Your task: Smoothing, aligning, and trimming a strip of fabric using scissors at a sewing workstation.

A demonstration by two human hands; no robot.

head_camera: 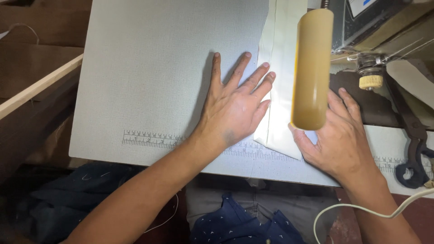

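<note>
Nearest lie dark blue cloths: one heap (77, 199) at the lower left, one dotted piece (235, 226) in the middle. One white cord (361, 210) curves past the right wrist.

Two hands work on the tabletop (149, 81), a flat pale grey board with a fine woven grain and a printed ruler strip (149, 140) along its near edge. The left hand (235, 108) lies palm down, its fingers (239, 68) spread wide and straight, holding nothing; the fingertips press the left edge of one cream fabric strip (282, 58). The right hand (339, 135) also lies flat, fingers (350, 106) loosely extended, gripping nothing, the thumb touching the strip's near right corner. The strip is smooth, creased lengthwise, and runs from between the hands away toward the far edge.

One yellowish cylinder (312, 68), smooth and tube-shaped, hangs in front of the right hand, hiding part of it.

To the right, one pair of dark metal scissors (413, 135) lies on the tabletop. Beyond, one sewing machine (379, 27) stands with a ribbed cream knob (370, 82). At the far left, one wooden slat (36, 86) slants.
</note>
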